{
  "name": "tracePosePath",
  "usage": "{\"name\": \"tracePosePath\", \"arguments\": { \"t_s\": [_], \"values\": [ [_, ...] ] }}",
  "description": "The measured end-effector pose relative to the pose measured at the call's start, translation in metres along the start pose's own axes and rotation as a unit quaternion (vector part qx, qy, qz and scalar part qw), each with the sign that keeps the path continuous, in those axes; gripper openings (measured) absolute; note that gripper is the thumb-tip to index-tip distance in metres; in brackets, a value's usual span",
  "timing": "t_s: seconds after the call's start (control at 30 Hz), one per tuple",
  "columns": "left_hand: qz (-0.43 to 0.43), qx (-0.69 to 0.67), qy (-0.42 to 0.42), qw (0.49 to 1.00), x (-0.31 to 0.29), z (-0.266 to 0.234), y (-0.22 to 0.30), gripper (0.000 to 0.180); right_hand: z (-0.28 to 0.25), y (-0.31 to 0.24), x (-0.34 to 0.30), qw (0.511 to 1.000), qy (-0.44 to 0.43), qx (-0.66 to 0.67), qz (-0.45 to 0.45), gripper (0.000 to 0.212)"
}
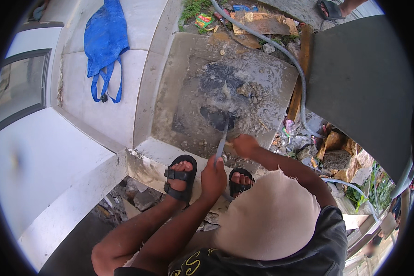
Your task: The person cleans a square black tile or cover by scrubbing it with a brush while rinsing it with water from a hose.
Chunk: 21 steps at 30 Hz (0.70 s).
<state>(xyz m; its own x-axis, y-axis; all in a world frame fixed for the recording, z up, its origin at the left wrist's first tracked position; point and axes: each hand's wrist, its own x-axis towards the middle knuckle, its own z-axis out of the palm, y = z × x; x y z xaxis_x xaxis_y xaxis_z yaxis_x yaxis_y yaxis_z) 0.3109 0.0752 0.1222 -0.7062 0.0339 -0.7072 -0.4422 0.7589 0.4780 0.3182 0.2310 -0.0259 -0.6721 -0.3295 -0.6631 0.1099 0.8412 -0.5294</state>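
Observation:
My left hand is closed around a grey hose just above my left foot. Its narrow end points away from me at a dark, water-filled hollow in a wet concrete slab. Murky water and foam lie around the hollow. To its right, my right hand is closed, with a small light-brown end showing at its fingers; what it belongs to I cannot make out. Small stones lie in the water beyond the hollow. My feet, in black sandals, stand at the slab's near edge.
A blue bag lies on the pale tiled ledge at left. Another grey hose curves past a wooden plank and a dark sheet at right. Rubble and litter border the slab. Another person's sandalled foot shows top right.

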Motion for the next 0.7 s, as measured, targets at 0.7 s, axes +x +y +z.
{"name": "tracePosePath", "arguments": {
  "t_s": [0.7],
  "values": [
    [0.082,0.097,-0.124,0.984,0.037,0.030,0.025,0.041,0.018,0.097,-0.072,0.996,-0.025,-0.049,0.066,0.030]
  ]
}}
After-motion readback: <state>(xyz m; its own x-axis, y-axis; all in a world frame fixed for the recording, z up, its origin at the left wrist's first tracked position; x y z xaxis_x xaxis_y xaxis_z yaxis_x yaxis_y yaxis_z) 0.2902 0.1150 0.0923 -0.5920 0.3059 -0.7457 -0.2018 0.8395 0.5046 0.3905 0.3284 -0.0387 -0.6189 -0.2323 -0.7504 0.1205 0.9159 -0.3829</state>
